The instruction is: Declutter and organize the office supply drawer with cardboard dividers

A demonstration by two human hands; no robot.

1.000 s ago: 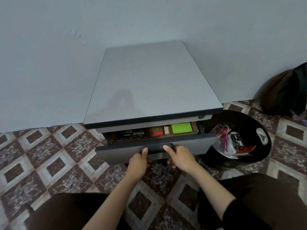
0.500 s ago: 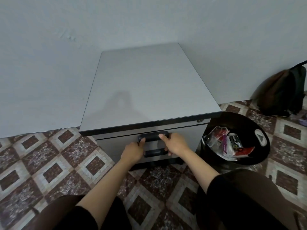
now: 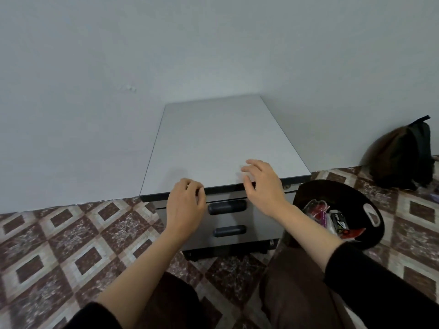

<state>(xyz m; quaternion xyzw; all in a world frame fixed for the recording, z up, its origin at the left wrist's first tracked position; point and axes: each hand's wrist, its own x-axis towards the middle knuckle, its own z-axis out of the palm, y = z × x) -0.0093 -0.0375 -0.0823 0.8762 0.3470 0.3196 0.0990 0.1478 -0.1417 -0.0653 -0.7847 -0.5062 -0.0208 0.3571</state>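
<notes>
A small grey drawer cabinet (image 3: 223,143) stands on castors against the wall. Its top drawer (image 3: 261,205) is closed, with its dark handle (image 3: 226,207) showing between my hands; a second handle (image 3: 230,231) sits below. My left hand (image 3: 185,205) hovers in front of the cabinet's front left edge, fingers loosely curled, holding nothing. My right hand (image 3: 263,184) is raised over the front right edge of the top, fingers spread and relaxed, empty. The drawer's contents and cardboard dividers are hidden inside.
A black round bin (image 3: 370,236) right of the cabinet holds plastic wrappers and small packets. A dark backpack (image 3: 401,155) leans on the wall at far right. Patterned floor tiles (image 3: 71,238) spread left; my knees fill the near foreground.
The open top drawer was pushed shut by both hands on its handle. Both hands have since let go of the handle and lifted up toward the cabinet top. The view has tilted up.
</notes>
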